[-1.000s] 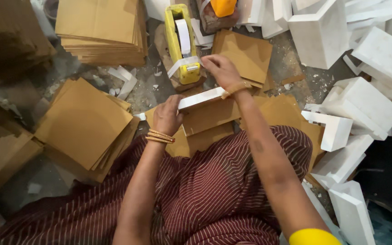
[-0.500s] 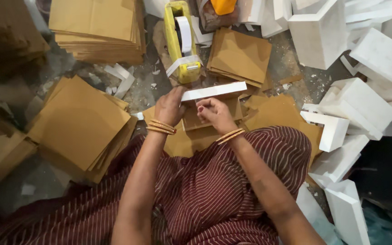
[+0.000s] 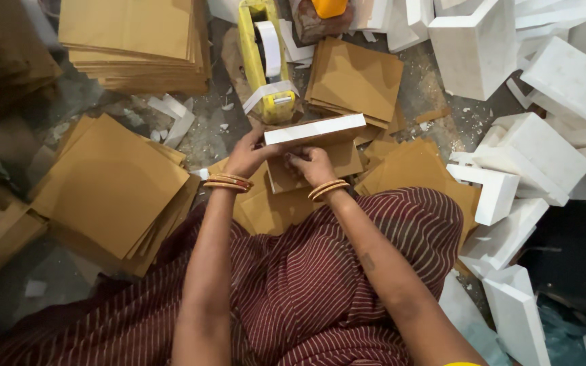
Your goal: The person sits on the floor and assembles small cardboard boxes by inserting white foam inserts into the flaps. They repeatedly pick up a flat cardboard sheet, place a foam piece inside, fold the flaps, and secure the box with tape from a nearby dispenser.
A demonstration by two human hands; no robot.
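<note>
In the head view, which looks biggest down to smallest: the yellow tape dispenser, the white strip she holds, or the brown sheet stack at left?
1. Brown sheet stack, clearly largest.
2. Yellow tape dispenser and white strip look alike in length; I won't rank them.

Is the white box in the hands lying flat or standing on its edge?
On its edge. The white box shows only its narrow side upward, with brown card behind, held between the left hand and right hand.
</note>
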